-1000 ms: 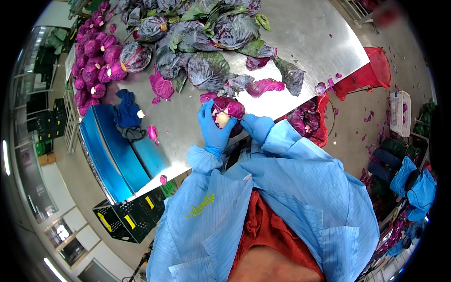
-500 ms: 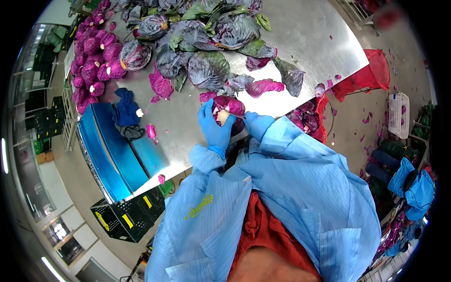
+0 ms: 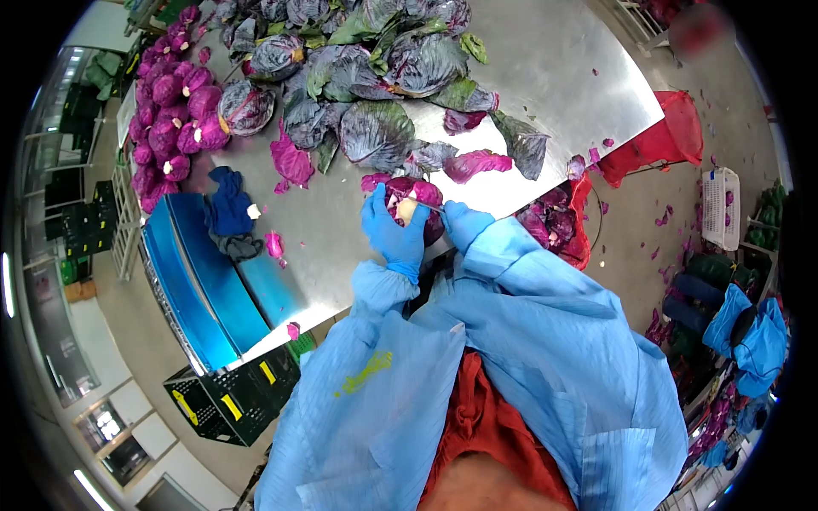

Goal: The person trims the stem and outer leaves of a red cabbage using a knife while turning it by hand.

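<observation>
Left hand (image 3: 396,234) and right hand (image 3: 467,223), both gloved in blue, meet at a red cabbage (image 3: 428,193) by the near edge of the steel tabletop (image 3: 571,60). The left clasps the head from the side, thumb and fingers wide around it, seemingly to steady it with the pale stem end (image 3: 406,211) turned up toward the person. The right is curled tight, apparently around the hidden handle of a thin knife (image 3: 433,207), its blade lying beside that stem end; how deep it bites I cannot tell. Stripped purple heads (image 3: 164,134) are heaped along the left edge and leafy cabbages (image 3: 375,134) massed toward the far edge, probably to keep the two sorts separate. A loose purple leaf (image 3: 477,165) lies just beyond the held head. Toward the right corner, a red bag (image 3: 582,243) sits just past the near edge, probably to catch leaves pushed off it. Near the left corner stands a blue box (image 3: 179,281), a dark blue cloth (image 3: 228,204) beside it.
</observation>
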{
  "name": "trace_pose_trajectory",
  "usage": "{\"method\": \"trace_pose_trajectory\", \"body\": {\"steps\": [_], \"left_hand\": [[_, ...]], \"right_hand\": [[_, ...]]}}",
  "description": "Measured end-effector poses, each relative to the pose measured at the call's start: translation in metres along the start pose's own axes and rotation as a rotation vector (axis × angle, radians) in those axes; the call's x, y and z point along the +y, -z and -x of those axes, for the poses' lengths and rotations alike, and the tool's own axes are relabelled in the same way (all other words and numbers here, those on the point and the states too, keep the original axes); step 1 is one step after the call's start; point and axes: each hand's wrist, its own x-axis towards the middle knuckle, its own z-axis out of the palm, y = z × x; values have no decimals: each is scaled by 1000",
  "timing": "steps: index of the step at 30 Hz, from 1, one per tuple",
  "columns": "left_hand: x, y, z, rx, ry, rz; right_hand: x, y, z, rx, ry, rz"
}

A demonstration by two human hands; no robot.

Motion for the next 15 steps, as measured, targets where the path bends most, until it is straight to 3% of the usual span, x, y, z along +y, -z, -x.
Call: {"method": "trace_pose_trajectory", "body": {"steps": [7, 11, 15], "left_hand": [[-5, 2, 4, 1, -65, 56], [-5, 2, 3, 10, -89, 38], [-1, 4, 4, -7, -75, 0]], "right_hand": [[24, -2, -9, -35, 212, -92], [14, 24, -10, -252, 134, -8], [10, 21, -8, -228, 108, 2]]}}
